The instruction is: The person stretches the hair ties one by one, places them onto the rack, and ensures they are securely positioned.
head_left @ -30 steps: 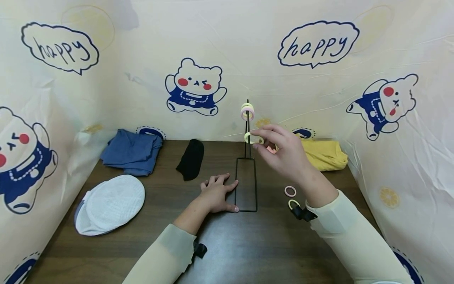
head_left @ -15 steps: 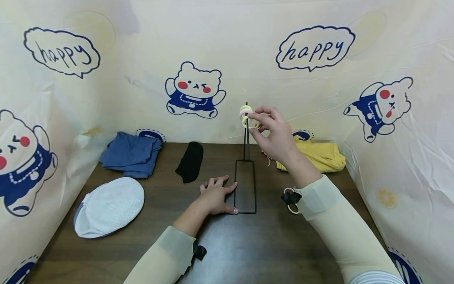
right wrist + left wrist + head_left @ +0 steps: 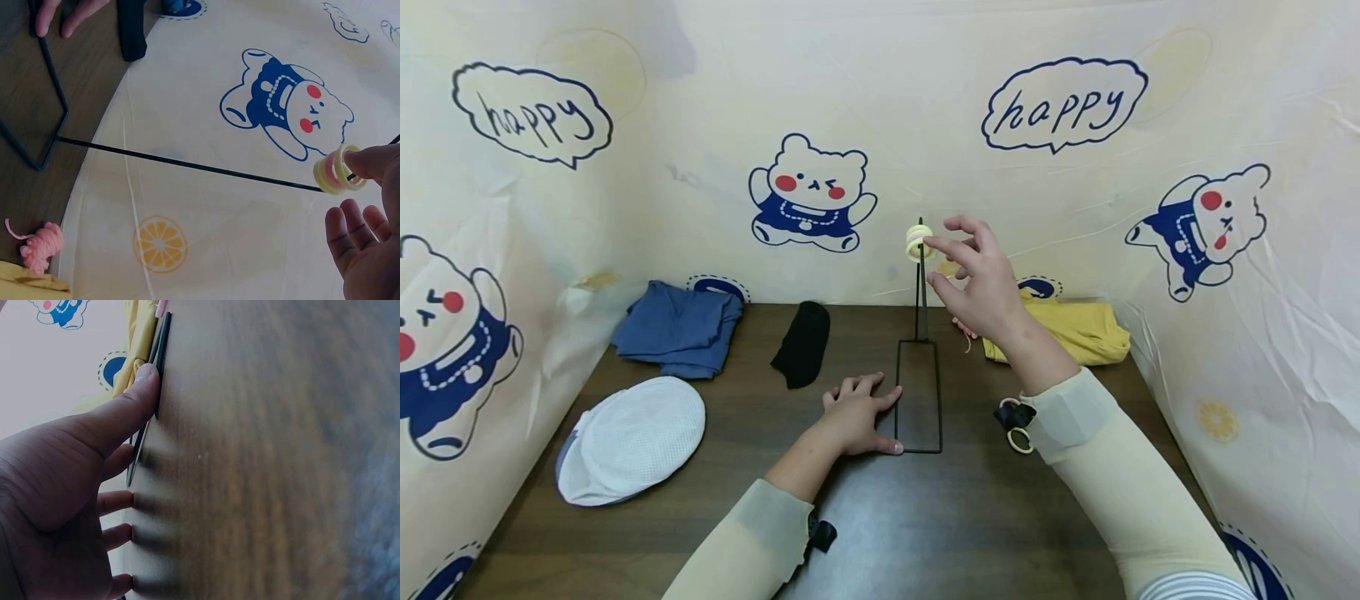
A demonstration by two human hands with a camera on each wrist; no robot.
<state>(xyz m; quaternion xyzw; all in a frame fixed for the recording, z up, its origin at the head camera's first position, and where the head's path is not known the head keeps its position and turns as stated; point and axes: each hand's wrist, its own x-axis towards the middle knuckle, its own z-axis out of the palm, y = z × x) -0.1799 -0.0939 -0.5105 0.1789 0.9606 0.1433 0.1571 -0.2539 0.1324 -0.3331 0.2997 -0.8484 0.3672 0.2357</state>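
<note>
A thin black wire stand (image 3: 922,300) rises from a rectangular wire base (image 3: 939,396) on the table. Pale yellow and pink rings (image 3: 916,242) hang together near its top, threaded on the wire, as the right wrist view also shows (image 3: 330,174). My right hand (image 3: 981,279) is beside them, one fingertip right at the rings, thumb and other fingers apart. Down on the table, my left hand (image 3: 853,418) is spread flat, with thumb and index fingertip on the base's left side. Another yellow ring (image 3: 1020,441) lies under my right wrist, and a pink one is partly hidden there.
Folded blue cloth (image 3: 677,327), a black sock-like piece (image 3: 803,343) and a white mesh cap (image 3: 636,437) lie on the left. Folded yellow cloth (image 3: 1078,329) and a bundle of pink cord (image 3: 42,247) are at the back right. A printed sheet hangs behind the table.
My right hand has risen with a yellow ring to the stand's top. That ring now hangs with the others and the fingers have parted from it. The left hand has stayed put.
</note>
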